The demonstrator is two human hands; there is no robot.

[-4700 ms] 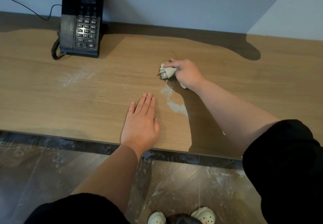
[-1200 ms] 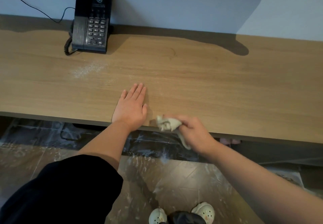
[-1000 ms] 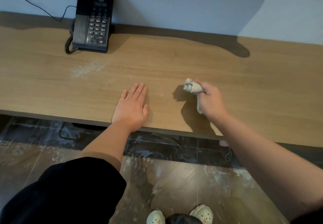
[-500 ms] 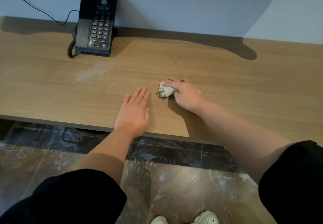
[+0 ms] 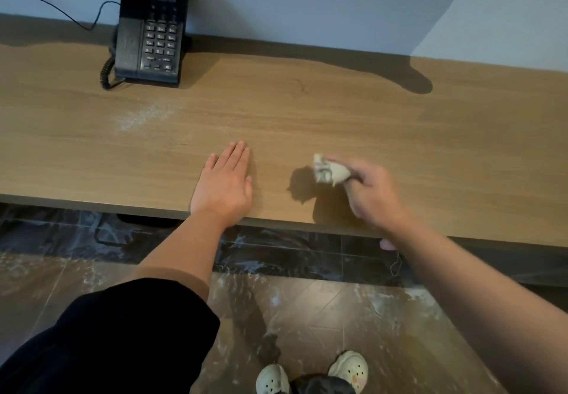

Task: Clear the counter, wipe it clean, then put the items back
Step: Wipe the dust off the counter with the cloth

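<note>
At the bottom, two pale perforated clogs (image 5: 350, 369) stand on a brown tiled floor (image 5: 353, 316) streaked with white powder. A black sleeve (image 5: 107, 341) covers the left upper arm.

The left hand (image 5: 226, 184) lies flat on the light brown wooden bench (image 5: 399, 135) near its front edge, palm down, with the fingers straight and close together, holding nothing. Just to its right, the right hand (image 5: 372, 193) curls its fingers round a crumpled pale grey cloth (image 5: 330, 172), whose bunched end sticks out to the left. The cloth looks lifted slightly off the wood and casts a dark shadow on the bench beside and below it.

Farther back on the left, a thin patch of white powder (image 5: 144, 116) lies on the bench between the left hand and a black corded push-button telephone (image 5: 150, 24). The telephone stands at the rear edge against the pale wall, with its coiled cord hanging at its left side. A thin black cable (image 5: 61, 13) runs from it along the wall.
</note>
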